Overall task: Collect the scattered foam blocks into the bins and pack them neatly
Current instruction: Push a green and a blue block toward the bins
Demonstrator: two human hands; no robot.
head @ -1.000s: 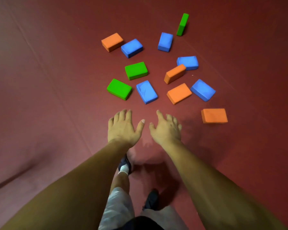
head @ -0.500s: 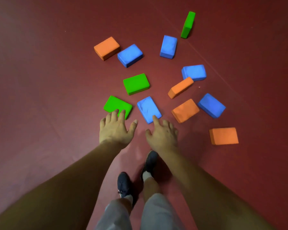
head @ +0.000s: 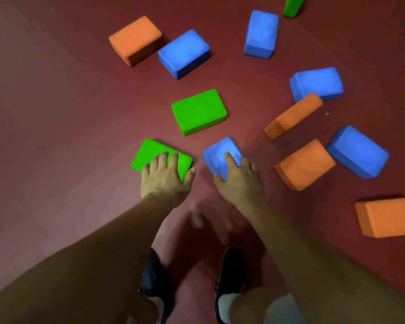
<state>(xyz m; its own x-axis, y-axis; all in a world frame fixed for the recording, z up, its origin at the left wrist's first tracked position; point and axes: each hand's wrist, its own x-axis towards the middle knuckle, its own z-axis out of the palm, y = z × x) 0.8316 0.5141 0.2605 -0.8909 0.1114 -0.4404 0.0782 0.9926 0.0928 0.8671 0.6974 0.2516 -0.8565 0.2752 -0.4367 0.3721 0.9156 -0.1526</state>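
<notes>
On the red floor (head: 56, 136), the left hand (head: 166, 178) lay on the near green block (head: 150, 152), its fingers (head: 163, 160) straight and slightly apart across the top, the thumb splayed past the block's right corner. Just to the right, the right hand (head: 242, 181) covered the near end of a blue block (head: 218, 152), forefinger stretched along its top and thumb at the near left corner. Whether its other fingers clasped the block's right side could not be told.

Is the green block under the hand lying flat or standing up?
Lying flat. The green block shows its big wide face pointing up, and the left hand has its fingers spread on top of it.
</notes>
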